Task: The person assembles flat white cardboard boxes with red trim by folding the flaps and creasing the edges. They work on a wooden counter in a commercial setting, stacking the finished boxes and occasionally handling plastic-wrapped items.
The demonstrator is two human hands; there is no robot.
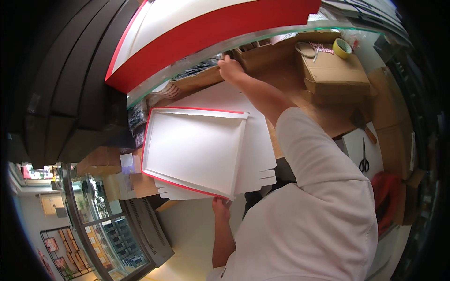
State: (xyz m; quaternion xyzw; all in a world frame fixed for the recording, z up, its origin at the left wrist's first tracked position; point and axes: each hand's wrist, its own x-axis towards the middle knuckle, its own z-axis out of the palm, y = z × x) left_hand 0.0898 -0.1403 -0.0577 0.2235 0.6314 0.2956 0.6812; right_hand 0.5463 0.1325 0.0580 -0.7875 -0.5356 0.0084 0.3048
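Observation:
A shallow box lid (192, 150), white inside with red outer edges, lies open side up on a stack of flat white card sheets (257, 145). My left hand (221, 208) is closed on the lid's near edge, its fingers partly hidden beneath. Stretched out to the far side, my right hand (231, 69) is at the cardboard tray (199, 78) below a glass shelf. Its fingers are closed together, and what they hold, if anything, is hidden. Dark plastic-wrapped items (197, 69) lie in the tray beside that hand.
On the glass shelf (183, 65) rests a large red and white box (206, 42). Stacked black boxes (61, 79) rise at the left. At the right are a cardboard box (335, 75), a yellow tape roll (342, 48), black scissors (364, 159) and a wooden-handled scraper (363, 125).

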